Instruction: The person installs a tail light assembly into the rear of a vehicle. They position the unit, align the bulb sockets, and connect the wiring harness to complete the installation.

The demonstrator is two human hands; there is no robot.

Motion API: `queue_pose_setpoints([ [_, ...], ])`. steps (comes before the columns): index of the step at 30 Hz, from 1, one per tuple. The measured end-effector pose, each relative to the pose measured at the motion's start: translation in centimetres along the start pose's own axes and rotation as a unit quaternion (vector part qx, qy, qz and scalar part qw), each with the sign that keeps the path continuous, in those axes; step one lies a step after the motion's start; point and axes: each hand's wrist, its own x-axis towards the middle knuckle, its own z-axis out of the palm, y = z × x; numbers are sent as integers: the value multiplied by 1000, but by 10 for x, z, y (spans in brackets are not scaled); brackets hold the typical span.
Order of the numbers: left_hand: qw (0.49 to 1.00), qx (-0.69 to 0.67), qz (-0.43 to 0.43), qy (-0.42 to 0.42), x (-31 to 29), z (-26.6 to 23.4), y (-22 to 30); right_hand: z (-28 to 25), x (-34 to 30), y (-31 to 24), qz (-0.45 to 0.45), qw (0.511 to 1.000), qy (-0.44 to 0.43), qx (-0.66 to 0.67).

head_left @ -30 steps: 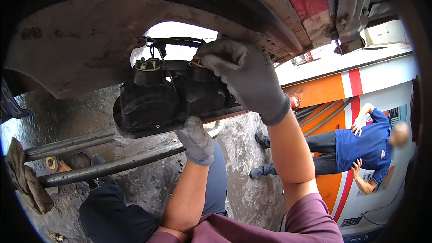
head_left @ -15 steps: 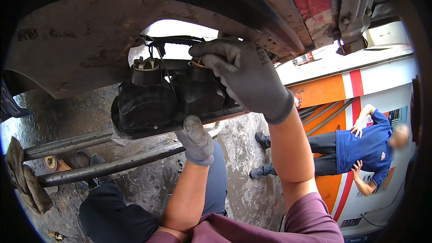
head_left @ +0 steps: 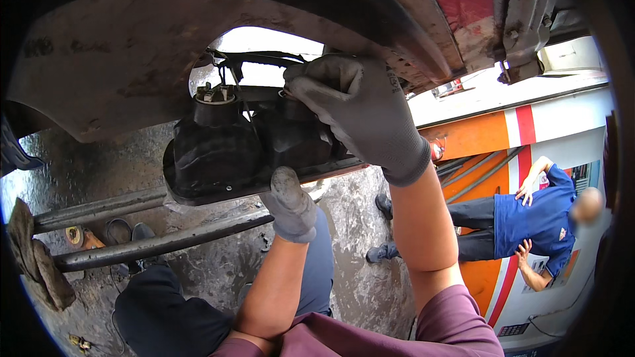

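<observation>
A black twin vehicle lamp housing (head_left: 215, 152), its back facing up, lies below the opening in the metal panel. My left hand (head_left: 292, 206), in a grey glove, grips its near edge, thumb on top and fingers hidden underneath. At the right-hand round socket, my gloved right hand (head_left: 357, 102) is closed, thumb and forefinger pinched together. Whatever sits between those fingertips is hidden. The left-hand socket (head_left: 215, 94) is uncovered and shows metal contacts. Dark wires (head_left: 231, 66) run from the opening down to the housing.
A dirty metal panel (head_left: 119, 59) arches overhead. Below the housing are two metal bars (head_left: 159, 241), with a rag (head_left: 40, 258) draped at their left end. A person in a blue shirt (head_left: 532, 221) stands at right, by an orange and white surface (head_left: 476, 135).
My right hand has turned slightly, and its fingers are bunched more tightly over the socket. My left hand keeps its hold on the housing.
</observation>
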Motion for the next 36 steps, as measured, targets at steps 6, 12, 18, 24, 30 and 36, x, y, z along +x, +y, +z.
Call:
queue_pose_setpoints([
  [6,1000,-8,-7,-22,2,7,8,1,-1,6,-62,997,-1,-51],
  [12,999,8,-37,4,0,6,10,3,2,27,-228,955,37,-188],
  [18,1000,8,-15,-22,2,15,17,4,0,18,-153,974,37,-161],
  [24,1000,20,-2,-22,3,-10,-1,5,-4,4,-74,985,11,-154],
  [30,998,52,18,8,5,13,7,11,-2,-5,15,998,28,-44],
  [36,998,56,3,7,2,15,11,14,-2,9,-129,984,72,-95],
])
